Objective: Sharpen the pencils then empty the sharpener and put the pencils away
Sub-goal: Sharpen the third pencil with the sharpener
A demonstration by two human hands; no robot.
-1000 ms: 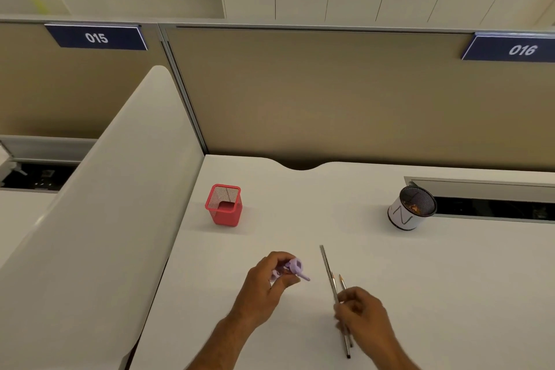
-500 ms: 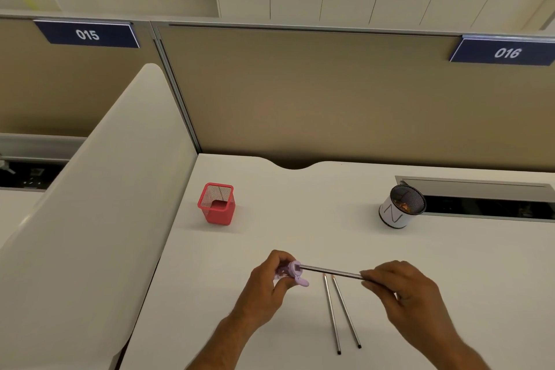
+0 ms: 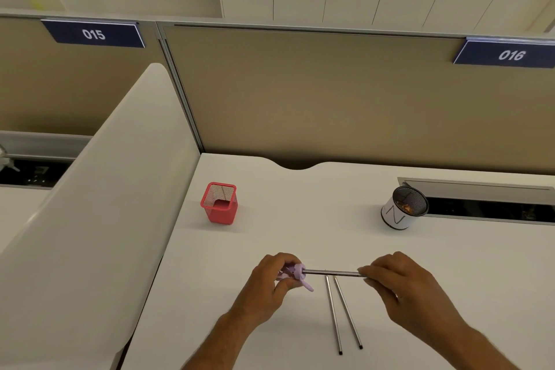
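- Left hand point(image 3: 271, 285) in my head view is curled around a small lilac plastic sharpener point(image 3: 295, 273), holding it just above the white counter point(image 3: 270, 237).
- My right hand point(image 3: 399, 288) pinches the far end of a thin dark pencil point(image 3: 330, 272) between fingertips and thumb; the pencil lies level, its other end in the sharpener's mouth.
- Two more thin dark pencils point(image 3: 344, 314) lie flat on the counter below the held one, near each other but apart, spreading slightly toward me.
- I see a red square mesh pencil cup point(image 3: 220, 204) standing upright at the far left of the counter, well apart from my hands.
- At the far right stands a round cup with a white wrap and dark mesh rim point(image 3: 402, 210), tilted in view, with something orange-brown inside; I cannot tell what it is.
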